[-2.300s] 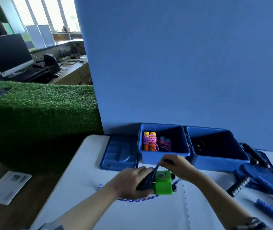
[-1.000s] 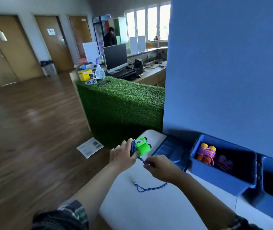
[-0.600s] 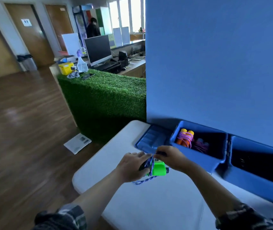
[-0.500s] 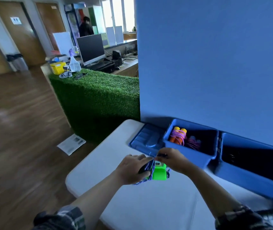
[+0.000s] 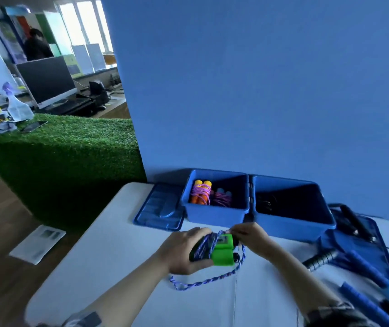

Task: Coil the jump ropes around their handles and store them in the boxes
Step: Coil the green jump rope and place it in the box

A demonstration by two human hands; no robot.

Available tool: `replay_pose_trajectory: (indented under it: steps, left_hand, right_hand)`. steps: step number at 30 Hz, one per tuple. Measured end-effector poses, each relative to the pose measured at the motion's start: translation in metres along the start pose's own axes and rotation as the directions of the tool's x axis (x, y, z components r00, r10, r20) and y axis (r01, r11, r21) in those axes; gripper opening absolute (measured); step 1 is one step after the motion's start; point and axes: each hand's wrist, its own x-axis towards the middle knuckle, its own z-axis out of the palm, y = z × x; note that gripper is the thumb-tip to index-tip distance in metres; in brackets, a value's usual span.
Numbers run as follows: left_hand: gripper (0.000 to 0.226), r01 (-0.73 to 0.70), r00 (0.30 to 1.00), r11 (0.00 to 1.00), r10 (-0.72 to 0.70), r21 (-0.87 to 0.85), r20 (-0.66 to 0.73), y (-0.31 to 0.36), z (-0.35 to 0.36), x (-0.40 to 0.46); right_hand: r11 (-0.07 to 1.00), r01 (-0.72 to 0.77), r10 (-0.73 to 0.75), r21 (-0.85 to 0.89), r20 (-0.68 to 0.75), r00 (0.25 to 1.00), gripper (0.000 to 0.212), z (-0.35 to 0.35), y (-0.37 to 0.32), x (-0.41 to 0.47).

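My left hand (image 5: 184, 252) grips a pair of jump-rope handles (image 5: 223, 250), green at one end and dark at the other, with blue-purple braided rope wound round them. My right hand (image 5: 250, 237) pinches that rope (image 5: 208, 280) at the top of the handles; a loose loop trails onto the white table (image 5: 108, 267). Behind stand two open blue boxes. The left box (image 5: 214, 215) holds an orange-handled coiled rope (image 5: 200, 195) and a second coiled rope (image 5: 223, 198). The right box (image 5: 292, 228) looks dark inside.
A blue lid (image 5: 159, 212) lies flat left of the boxes. At the right, another lid (image 5: 365, 251) carries black handles (image 5: 351, 219), and blue handles (image 5: 373, 277) lie near the table's right edge. A blue wall rises behind; an artificial-grass counter (image 5: 66, 149) stands left.
The view has swung back right toward the boxes. My right hand has carried the rope over the top of the handles, and more rope sits wound on them; the loose tail is shorter.
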Motion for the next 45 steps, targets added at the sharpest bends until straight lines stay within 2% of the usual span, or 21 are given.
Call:
replay_pose_trajectory:
  steps: [5,9,10,13,16,18,23,25,28,31,35,39,45]
  left_hand:
    - [0.077,-0.034,0.997,0.997,0.029,-0.065,-0.064,0.004,-0.002,0.029]
    - [0.081,-0.009,0.993,0.994,-0.004,-0.111,-0.121,0.005,-0.002,0.039]
    - [0.082,0.008,0.991,0.993,-0.024,-0.118,-0.133,0.005,-0.002,0.041]
    - [0.081,0.097,0.963,0.987,-0.126,-0.129,-0.24,0.004,-0.005,0.047]
    - [0.085,0.262,0.883,0.95,-0.307,-0.171,-0.354,-0.006,-0.01,0.054]
    - [0.086,0.371,0.846,0.916,-0.402,-0.155,-0.35,-0.019,-0.013,0.054]
    - [0.066,0.54,0.783,0.837,-0.54,-0.096,-0.307,-0.047,-0.008,0.041]
    - [0.067,0.595,0.752,0.798,-0.594,-0.095,-0.285,-0.055,-0.005,0.038]
    - [0.071,0.625,0.741,0.775,-0.626,-0.089,-0.243,-0.063,-0.002,0.032]
    - [0.071,0.634,0.758,0.774,-0.617,0.015,-0.211,-0.067,0.002,0.028]
    - [0.069,0.597,0.802,0.786,-0.586,0.158,-0.115,-0.066,0.013,0.023]
    - [0.069,0.505,0.848,0.829,-0.528,0.24,0.039,-0.065,0.028,0.016]
    - [0.071,0.284,0.878,0.94,-0.334,0.189,0.343,-0.056,0.033,0.003]
  right_hand:
    - [0.995,-0.092,0.097,0.04,-0.163,0.982,0.021,-0.001,0.021,-0.001]
    - [0.963,-0.178,0.221,0.203,-0.216,0.951,0.04,0.007,0.016,-0.001]
    - [0.941,-0.202,0.262,0.272,-0.206,0.943,0.042,0.01,0.01,-0.002]
    - [0.843,-0.242,0.336,0.481,-0.118,0.935,0.026,0.029,-0.009,-0.01]
    - [0.777,-0.261,0.343,0.572,-0.038,0.938,0.028,0.051,-0.018,-0.021]
    - [0.77,-0.27,0.348,0.577,-0.027,0.937,0.028,0.064,-0.021,-0.024]
    - [0.833,-0.293,0.363,0.469,-0.062,0.93,0.029,0.086,-0.02,-0.027]
    - [0.858,-0.312,0.369,0.407,-0.066,0.927,0.029,0.094,-0.022,-0.029]
    - [0.927,-0.291,0.319,0.235,-0.094,0.943,0.03,0.102,-0.028,-0.033]
    - [0.973,-0.228,0.229,0.028,-0.128,0.965,0.025,0.104,-0.036,-0.035]
    - [0.992,-0.121,0.123,0.025,-0.136,0.983,0.018,0.099,-0.045,-0.036]
    - [0.991,-0.13,0.121,-0.045,-0.153,0.981,0.017,0.092,-0.043,-0.035]
    - [0.982,-0.119,0.089,-0.148,-0.196,0.977,0.017,0.084,-0.035,-0.029]
